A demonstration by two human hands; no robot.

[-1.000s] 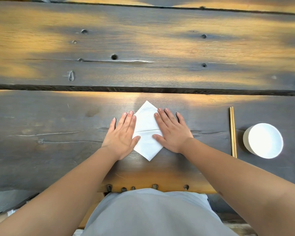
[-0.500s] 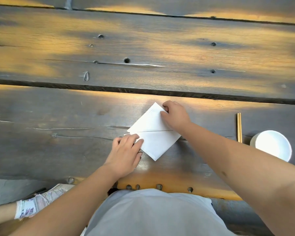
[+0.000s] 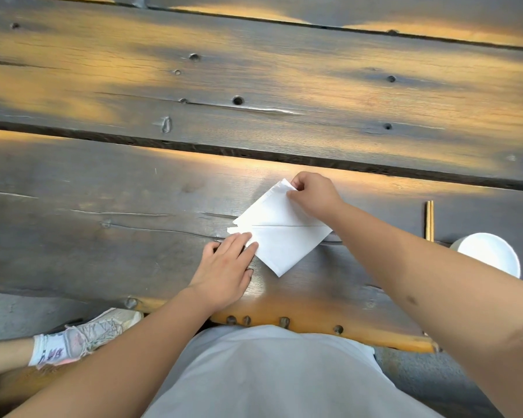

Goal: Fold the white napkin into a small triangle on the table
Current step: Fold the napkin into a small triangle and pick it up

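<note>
The white napkin lies on the dark wooden table as a diamond-turned square with a crease running across its middle. My right hand pinches the napkin's far corner between thumb and fingers and lifts it slightly off the wood. My left hand rests flat beside the napkin, its fingertips pressing down on the left corner, where the paper layers fan apart a little.
A pair of wooden chopsticks lies to the right, and a white bowl stands beyond my right forearm. A gap between planks runs across the table. A foot in a white shoe shows at lower left.
Both hands have left the napkin's sides. My right hand went to the far corner and pinched it; my left slid down to the left corner. The view shifted slightly.
</note>
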